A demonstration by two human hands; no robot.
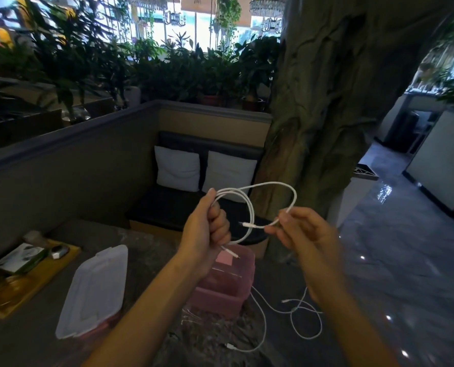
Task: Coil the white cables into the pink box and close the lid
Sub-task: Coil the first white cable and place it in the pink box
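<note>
In the head view, a white cable (249, 207) is held above the counter (146, 242) in loose loops: the left hand (207, 231) is closed in a fist around the gathered loops, and the right hand (302, 234) is pinched on the strand near one plug end. Below the hands, the open pink box (228, 284) is seen on the counter, with its clear lid (96, 290) laid flat to the left. A second white cable (286, 313) is strewn loosely on the counter to the right of the box.

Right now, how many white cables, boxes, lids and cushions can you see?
White cables: 2, one coiled in both hands, one loose on the table
Pink box: 1
Clear lid: 1
White cushions: 2
Total: 6
</note>
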